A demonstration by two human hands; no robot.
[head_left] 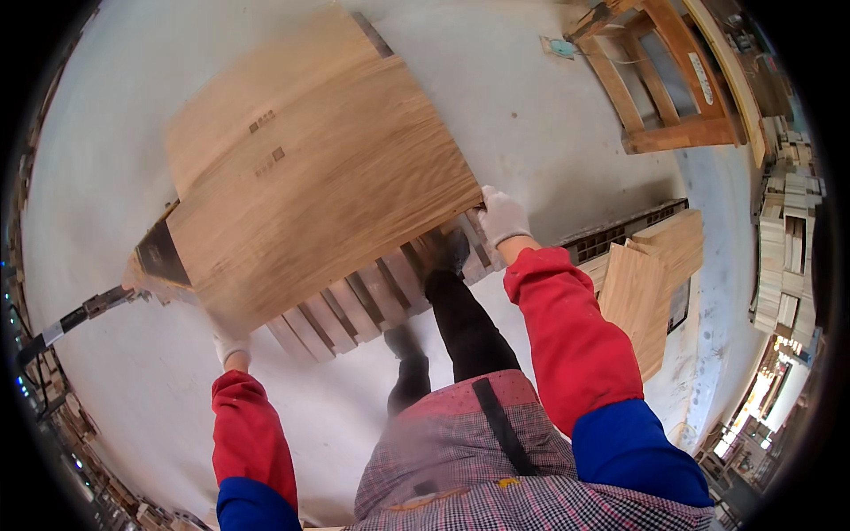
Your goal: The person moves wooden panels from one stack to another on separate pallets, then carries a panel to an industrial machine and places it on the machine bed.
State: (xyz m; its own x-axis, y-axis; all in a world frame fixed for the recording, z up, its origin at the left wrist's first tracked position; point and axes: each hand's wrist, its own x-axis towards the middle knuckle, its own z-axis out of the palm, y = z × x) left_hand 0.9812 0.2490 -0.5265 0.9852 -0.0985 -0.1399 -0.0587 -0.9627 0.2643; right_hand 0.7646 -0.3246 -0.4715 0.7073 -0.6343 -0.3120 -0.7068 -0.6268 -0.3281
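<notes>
Two gloved hands: one left hand (229, 343), one right hand (505, 217). Two red sleeves (571, 327). Large wood-grain panelling (336, 199) at centre, one piece or two, too blurred to tell. At least four pale slats (353, 309) beneath, at least two smaller boards (632, 301) at right, one wooden frame (680, 135) upper right.

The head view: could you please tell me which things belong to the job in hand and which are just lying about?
Seemingly in the job:
wood-grain panel
right hand, at its right corner
left hand, blurred, at its left corner
slatted base beneath

Apparently lying about:
loose boards at right
brown wooden frame, upper right
</notes>
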